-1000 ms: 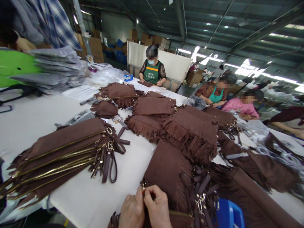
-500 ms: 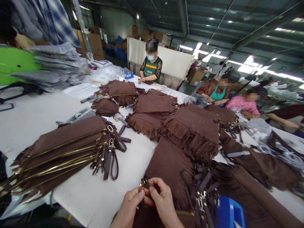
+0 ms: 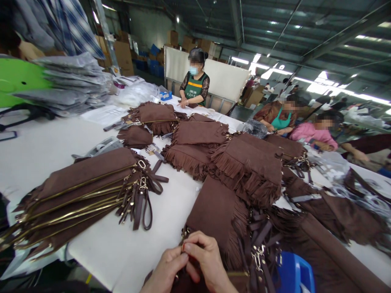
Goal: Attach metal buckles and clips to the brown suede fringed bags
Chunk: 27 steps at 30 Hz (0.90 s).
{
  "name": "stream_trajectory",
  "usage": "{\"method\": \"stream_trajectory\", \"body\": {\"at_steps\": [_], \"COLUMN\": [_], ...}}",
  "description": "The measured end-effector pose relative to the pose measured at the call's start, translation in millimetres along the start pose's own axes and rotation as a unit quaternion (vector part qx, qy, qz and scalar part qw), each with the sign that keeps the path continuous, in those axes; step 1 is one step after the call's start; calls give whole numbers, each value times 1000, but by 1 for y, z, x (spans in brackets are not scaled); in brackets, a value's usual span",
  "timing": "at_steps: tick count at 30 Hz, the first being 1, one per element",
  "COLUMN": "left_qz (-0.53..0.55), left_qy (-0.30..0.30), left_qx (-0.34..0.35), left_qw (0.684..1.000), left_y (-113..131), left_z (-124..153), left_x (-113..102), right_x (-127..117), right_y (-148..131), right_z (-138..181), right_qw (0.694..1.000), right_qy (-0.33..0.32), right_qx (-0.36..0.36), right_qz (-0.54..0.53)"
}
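Table: the white worktable runs the whole length of the view; its near edge is cut off at the bottom.
Left stack: a pile of brown pouches with gold zips and wrist straps lies at the left, its far end running out of view.
Middle heap: fringed brown bags are piled in the centre; where one ends and the next begins is hard to make out.
Co-workers: a person in a green apron stands at the far end; two more sit at the right, partly hidden by the goods.
Held bag: the brown fringed bag lies at the near edge just ahead of the hands, its lower part covered by them and cut off by the frame.
Blue object: a blue plastic thing at the lower right is half covered by straps.
Right hand: the right hand is curled closed, fingertips pinching the small metal fitting at the bag's corner.
Left hand: the left hand, wrist cut off, is pinched closed on the same corner; what lies under its fingers is hidden.
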<state>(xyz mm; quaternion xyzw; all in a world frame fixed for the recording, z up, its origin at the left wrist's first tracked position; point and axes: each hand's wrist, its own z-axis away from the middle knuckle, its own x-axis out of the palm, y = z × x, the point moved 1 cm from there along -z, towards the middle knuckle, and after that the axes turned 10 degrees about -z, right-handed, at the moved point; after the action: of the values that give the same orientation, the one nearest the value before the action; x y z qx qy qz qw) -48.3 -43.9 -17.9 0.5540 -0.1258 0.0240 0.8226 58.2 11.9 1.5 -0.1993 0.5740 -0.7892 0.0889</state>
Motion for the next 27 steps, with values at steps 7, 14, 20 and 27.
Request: {"method": "stream_trajectory", "body": {"at_steps": [7, 14, 20, 27], "left_qz": [5, -18, -215, -514], "left_qy": [18, 109, 181, 261], "left_qx": [-36, -70, 7, 264], "left_qw": [999, 991, 960, 773], "left_y": [-27, -20, -25, -47], "left_z": [9, 12, 16, 17], "left_x": [-5, -1, 2, 1], "right_x": [-16, -24, -14, -14], "right_y": [26, 27, 15, 6], "right_z": [17, 15, 20, 25], "right_qw": [994, 998, 998, 986], "right_qy": [22, 37, -26, -26], "right_qx": [-4, 15, -11, -65], "right_qz": [106, 52, 53, 155]}}
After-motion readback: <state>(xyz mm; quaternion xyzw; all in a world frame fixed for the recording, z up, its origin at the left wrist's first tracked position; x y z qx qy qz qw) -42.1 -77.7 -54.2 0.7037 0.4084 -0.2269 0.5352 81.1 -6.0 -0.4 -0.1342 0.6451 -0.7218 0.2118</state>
